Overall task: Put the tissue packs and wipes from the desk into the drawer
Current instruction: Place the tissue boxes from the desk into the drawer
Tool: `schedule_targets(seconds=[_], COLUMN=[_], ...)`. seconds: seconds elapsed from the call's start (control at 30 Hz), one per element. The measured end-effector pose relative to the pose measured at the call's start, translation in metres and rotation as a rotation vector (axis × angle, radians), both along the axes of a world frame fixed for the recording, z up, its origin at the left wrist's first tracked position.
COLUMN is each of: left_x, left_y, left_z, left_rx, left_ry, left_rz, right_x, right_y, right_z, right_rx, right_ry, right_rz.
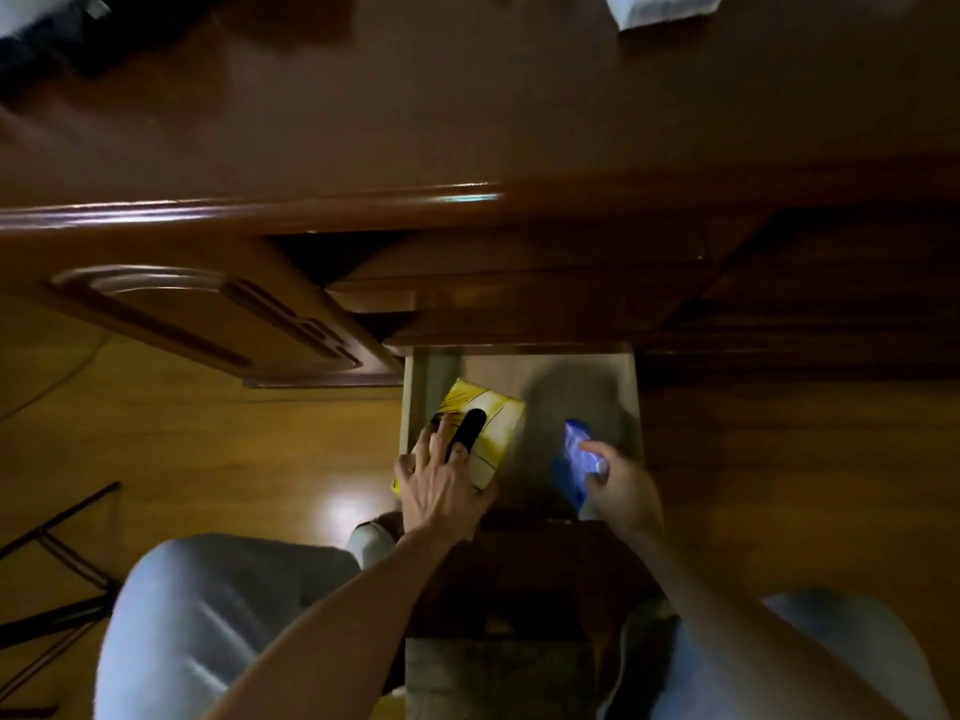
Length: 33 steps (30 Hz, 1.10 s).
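Observation:
The drawer (pixel 571 366) stands pulled out below the desk, its pale bottom showing. My left hand (pixel 441 485) grips a yellow tissue box (pixel 493 423) with a black oval slot, held over the drawer's left side. My right hand (pixel 618 485) holds a blue wipes pack (pixel 571 459) over the drawer's right side. Whether either item rests on the drawer bottom I cannot tell. A white tissue pack (pixel 660 7) lies at the far right of the desk top (pixel 467 96), partly cut off by the frame's edge.
An open cabinet door (pixel 208 314) swings out left of the drawer. Dark objects (pixel 62 33) sit at the desk's far left corner. My knees in grey trousers (pixel 208 615) flank the drawer. A black metal frame (pixel 52 563) stands on the wooden floor at the left.

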<state>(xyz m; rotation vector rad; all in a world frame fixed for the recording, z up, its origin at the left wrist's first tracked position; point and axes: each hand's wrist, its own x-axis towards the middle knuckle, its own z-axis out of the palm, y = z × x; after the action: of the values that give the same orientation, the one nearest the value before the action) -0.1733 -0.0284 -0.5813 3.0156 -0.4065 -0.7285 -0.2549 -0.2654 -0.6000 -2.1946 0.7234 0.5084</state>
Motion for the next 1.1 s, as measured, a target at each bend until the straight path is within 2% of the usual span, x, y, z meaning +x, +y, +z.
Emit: schedule_targets(seconds=[0.13, 0.23, 0.33, 0.4, 0.43, 0.5, 0.63, 0.73, 0.9, 1.03, 1.1], left_x=[0.028, 0.037, 0.034, 0.024, 0.016, -0.002, 0.003, -0.004, -0.003, 0.000, 0.003], left_y=[-0.005, -0.010, -0.014, -0.010, -0.007, 0.002, 0.009, 0.020, 0.044, 0.053, 0.053], left_z=[-0.063, -0.113, -0.148, -0.157, -0.158, -0.144, -0.129, -0.127, -0.119, -0.116, -0.121], left_rx=[-0.020, -0.021, -0.069, -0.045, -0.032, -0.058, -0.087, -0.038, 0.028, 0.130, 0.139], left_ry=[-0.053, -0.051, -0.130, -0.175, -0.159, -0.076, 0.016, 0.139, 0.093, 0.013, -0.038], left_rz=[-0.001, -0.038, -0.004, -0.004, 0.038, 0.169, 0.262, 0.149, -0.106, -0.256, -0.307], right_x=[0.041, 0.062, 0.071, 0.059, 0.048, 0.025, 0.023, 0.017, 0.029, 0.043, 0.043], right_y=[-0.001, 0.000, 0.003, 0.005, 0.008, 0.013, 0.010, 0.015, 0.029, 0.044, 0.045], right_z=[-0.046, -0.079, -0.106, -0.114, -0.114, -0.106, -0.087, -0.083, -0.070, -0.072, -0.082], right_rx=[-0.006, -0.077, -0.174, -0.216, -0.226, -0.176, -0.143, -0.192, -0.297, -0.186, -0.087], right_ry=[-0.056, -0.157, -0.308, -0.386, -0.365, -0.346, -0.372, -0.333, -0.172, -0.029, -0.039], right_rz=[0.047, 0.074, 0.100, 0.146, 0.143, 0.116, 0.101, 0.158, 0.316, 0.415, 0.417])
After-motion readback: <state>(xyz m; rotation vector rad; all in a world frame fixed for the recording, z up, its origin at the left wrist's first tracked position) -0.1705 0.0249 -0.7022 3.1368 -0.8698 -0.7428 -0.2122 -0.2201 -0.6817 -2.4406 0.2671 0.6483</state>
